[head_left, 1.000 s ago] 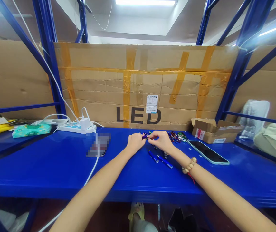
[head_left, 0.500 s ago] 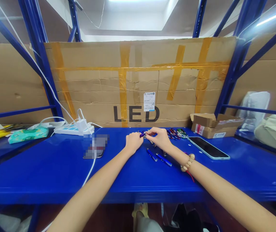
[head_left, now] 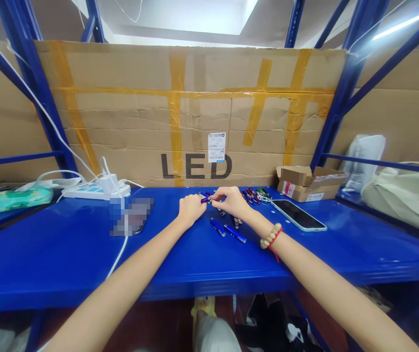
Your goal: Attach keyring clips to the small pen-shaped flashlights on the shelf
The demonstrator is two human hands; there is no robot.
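My left hand (head_left: 191, 210) is closed around a small purple metal tube (head_left: 205, 200), whose silvery end points to the right. With thumb and forefinger, my right hand (head_left: 231, 201) pinches at that silvery end; the exact small part is partly hidden. Two shiny blue tubes (head_left: 235, 233) lie on the table just in front of the hands. Small silvery metal pieces (head_left: 236, 222) rest under and beside my right hand. Behind it, several dark red tubes (head_left: 251, 196) and green ones (head_left: 263, 192) lie in a group.
A phone in a pale case (head_left: 299, 215) lies to the right on the blue table (head_left: 180, 264). Beyond it stands an open cardboard box (head_left: 306, 183). On the left are a white power strip (head_left: 90, 190) with cables, a blurred-out phone-like object (head_left: 134, 217) and a green soft pack (head_left: 16, 199).
The camera view has turned slightly, so everything sits further left and a little higher. Both hands still meet at the purple tube, which now shows more clearly between them.
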